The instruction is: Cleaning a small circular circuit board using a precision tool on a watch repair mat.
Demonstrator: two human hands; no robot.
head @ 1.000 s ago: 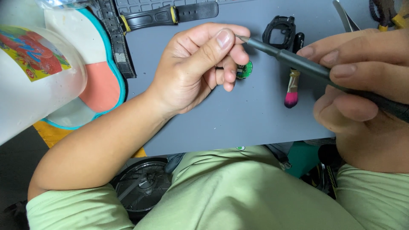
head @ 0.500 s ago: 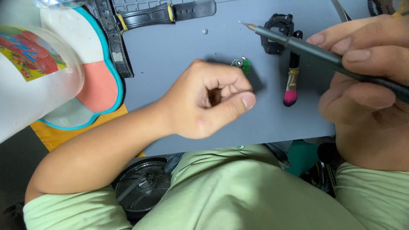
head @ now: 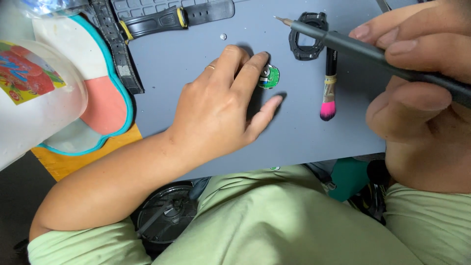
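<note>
1. At the far left, a clear plastic jar (head: 34, 93) with a coloured label is seen close to the camera, with a white, pink and teal pad (head: 98, 98) lying beside it.
2. Along the top edge, a black watch strap (head: 171, 17) with yellow bands is laid flat on the grey mat (head: 196, 147), already detached from its case.
3. The left hand (head: 216, 108) is spread palm-down on the mat; nothing is gripped, but a small green circuit module (head: 269, 77) is touched and steadied by the fingertips (head: 257, 61).
4. The module is found on the mat just left of centre-right, out of its housing, so disassembly is judged to be well advanced.
5. A tiny pale part, perhaps a screw (head: 223, 36), is seen loose above the hand.
6. The empty black watch case (head: 308, 35) is set apart, above and to the right of the module.
7. A small brush with a pink tip (head: 328, 81) is laid just beside the case.
8. The right hand (head: 417, 88) is closed around a dark precision screwdriver (head: 353, 46), held between thumb and fingers; its tip is raised near the case, clear of the module.
9. Work on the module itself is judged as not yet finished, and reassembly is left.
</note>
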